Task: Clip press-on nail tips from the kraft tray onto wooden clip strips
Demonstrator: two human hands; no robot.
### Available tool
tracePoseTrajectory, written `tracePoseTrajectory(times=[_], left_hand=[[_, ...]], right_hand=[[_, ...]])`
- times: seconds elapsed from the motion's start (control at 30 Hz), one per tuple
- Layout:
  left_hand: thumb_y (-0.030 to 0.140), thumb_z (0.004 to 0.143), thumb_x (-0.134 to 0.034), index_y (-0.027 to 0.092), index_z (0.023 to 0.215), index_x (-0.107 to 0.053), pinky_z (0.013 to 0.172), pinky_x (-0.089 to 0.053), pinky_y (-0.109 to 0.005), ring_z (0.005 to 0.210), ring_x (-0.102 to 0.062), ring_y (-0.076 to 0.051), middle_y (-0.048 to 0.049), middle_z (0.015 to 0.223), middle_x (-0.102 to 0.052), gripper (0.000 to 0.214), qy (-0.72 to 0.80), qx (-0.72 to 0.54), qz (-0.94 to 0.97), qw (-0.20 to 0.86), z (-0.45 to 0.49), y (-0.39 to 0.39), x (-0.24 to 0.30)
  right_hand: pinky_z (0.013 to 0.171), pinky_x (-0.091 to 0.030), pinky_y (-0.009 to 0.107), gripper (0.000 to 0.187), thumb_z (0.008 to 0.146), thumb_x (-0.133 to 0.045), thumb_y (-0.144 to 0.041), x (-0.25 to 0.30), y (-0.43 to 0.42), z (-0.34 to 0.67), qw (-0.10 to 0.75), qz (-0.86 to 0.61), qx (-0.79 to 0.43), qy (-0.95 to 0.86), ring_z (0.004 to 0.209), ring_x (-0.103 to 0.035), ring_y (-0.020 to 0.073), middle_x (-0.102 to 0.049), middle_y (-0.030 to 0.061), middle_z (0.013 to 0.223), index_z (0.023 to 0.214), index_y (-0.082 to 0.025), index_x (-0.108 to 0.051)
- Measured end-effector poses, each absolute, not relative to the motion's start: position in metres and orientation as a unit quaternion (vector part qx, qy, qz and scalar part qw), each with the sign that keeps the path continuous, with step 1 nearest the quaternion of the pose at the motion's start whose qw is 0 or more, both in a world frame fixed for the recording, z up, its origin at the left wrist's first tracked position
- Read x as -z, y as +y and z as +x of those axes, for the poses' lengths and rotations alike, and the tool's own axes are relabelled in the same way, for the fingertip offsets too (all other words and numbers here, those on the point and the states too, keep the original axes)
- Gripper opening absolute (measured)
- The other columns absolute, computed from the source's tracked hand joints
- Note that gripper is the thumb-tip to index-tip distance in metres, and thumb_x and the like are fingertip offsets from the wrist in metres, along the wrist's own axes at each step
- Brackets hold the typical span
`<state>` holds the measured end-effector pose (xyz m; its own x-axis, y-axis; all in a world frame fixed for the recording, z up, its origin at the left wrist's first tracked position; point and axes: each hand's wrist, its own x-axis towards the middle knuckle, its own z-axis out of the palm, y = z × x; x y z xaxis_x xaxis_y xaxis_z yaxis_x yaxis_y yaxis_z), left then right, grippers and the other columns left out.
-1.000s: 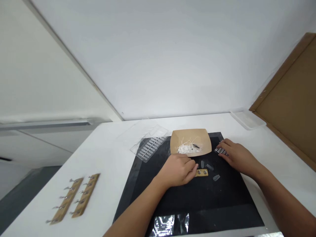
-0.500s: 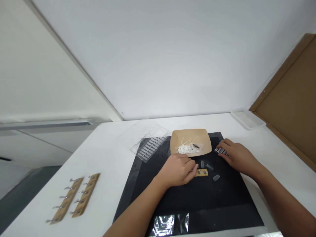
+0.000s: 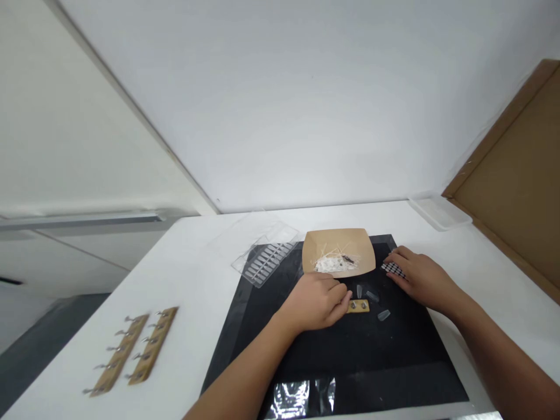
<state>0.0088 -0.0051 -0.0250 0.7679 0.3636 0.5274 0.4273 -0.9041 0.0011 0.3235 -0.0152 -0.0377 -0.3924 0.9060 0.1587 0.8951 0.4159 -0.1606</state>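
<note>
My left hand (image 3: 315, 300) is closed with its fingers curled over the left part of a short wooden strip (image 3: 359, 305) bearing small metal pegs. That end of the strip is hidden under the hand. Loose clear false nail tips (image 3: 384, 315) lie on the black mat just right of the strip. Further right, my right hand (image 3: 422, 279) grips a small dark sheet (image 3: 394, 269) patterned with rows of white tabs, thumb at its near side and fingers over its far side. Part of the sheet is covered by the hand.
Behind the hands sits a brown paper tray (image 3: 339, 238) with white scraps and thin sticks. A clear case of nail tips (image 3: 269, 262) lies on the black mat (image 3: 350, 361). Two pegged wooden strips (image 3: 153, 347) rest at left. A white plastic tray (image 3: 440, 211) stands near a cardboard panel (image 3: 511, 175).
</note>
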Motion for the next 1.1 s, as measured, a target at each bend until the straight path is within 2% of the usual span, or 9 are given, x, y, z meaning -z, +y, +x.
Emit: tracePoseTrajectory(times=[0.57,1.1], left_hand=[[0.024,0.103,-0.049,0.020,0.068,-0.055,0.054,-0.041,-0.029,0.053,-0.053,-0.014,0.0008,0.058,-0.056,0.035,-0.218,0.257,-0.940,0.054,0.0086,-0.0060,0.0251],[0.023,0.102,-0.050,0.019,0.068,-0.055,0.055,-0.041,-0.028,0.053,-0.054,-0.014,0.0007,0.058,-0.057,0.035,-0.212,0.264,-0.939,0.063,0.0090,-0.0065,0.0245]], right_hand=[[0.079,-0.054,0.038,0.021,0.101,-0.056,-0.025,0.0371,-0.0146,0.3235,0.122,-0.537,-0.027,-0.834,0.091,-0.071,0.0248,-0.069,0.0081,0.115,0.120,-0.025,-0.067],[0.074,-0.048,0.035,0.020,0.103,-0.054,-0.023,0.0350,-0.0114,0.3221,0.102,-0.537,0.037,-0.836,0.087,-0.072,0.0234,-0.077,0.0038,0.107,0.116,-0.027,-0.069]])
